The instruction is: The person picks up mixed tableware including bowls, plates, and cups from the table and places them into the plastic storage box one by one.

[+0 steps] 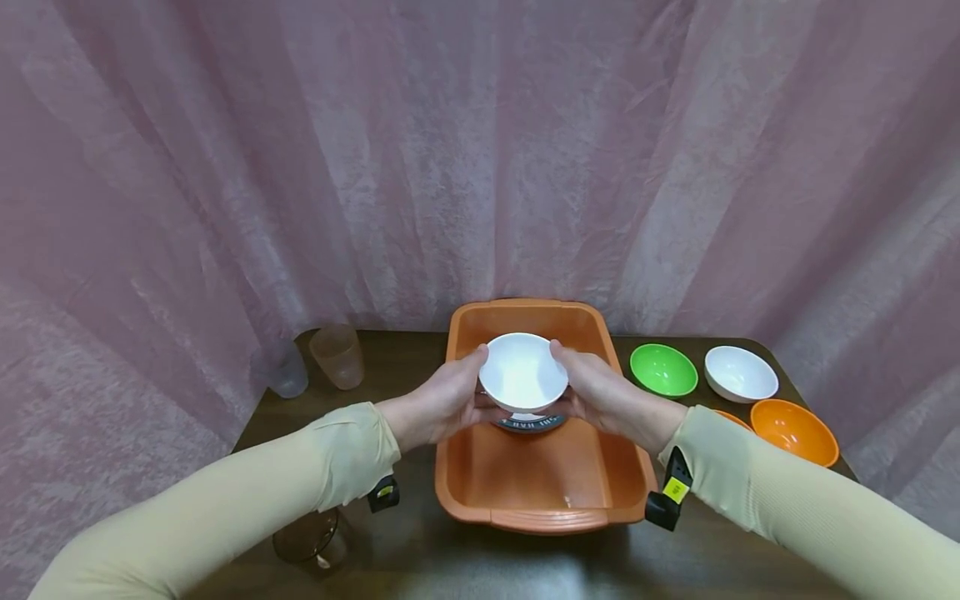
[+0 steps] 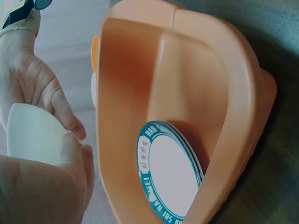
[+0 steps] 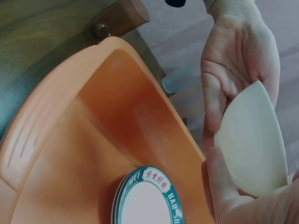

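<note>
A white bowl is held up over an orange plastic basin by both hands. My left hand grips its left side, thumb at the rim and fingers beneath. On the opposite side my right hand holds it the same way. Seen from the left wrist, the bowl is raised beside the basin wall. Inside the basin lies a small stack of plates with white centres and green lettered rims; in the head view the bowl hides most of it.
To the right stand a green bowl, another white bowl and an orange bowl, with another orange rim partly behind the right arm. Clear cups stand at the back left. A brown glass is near the left forearm. Pink curtains hang behind.
</note>
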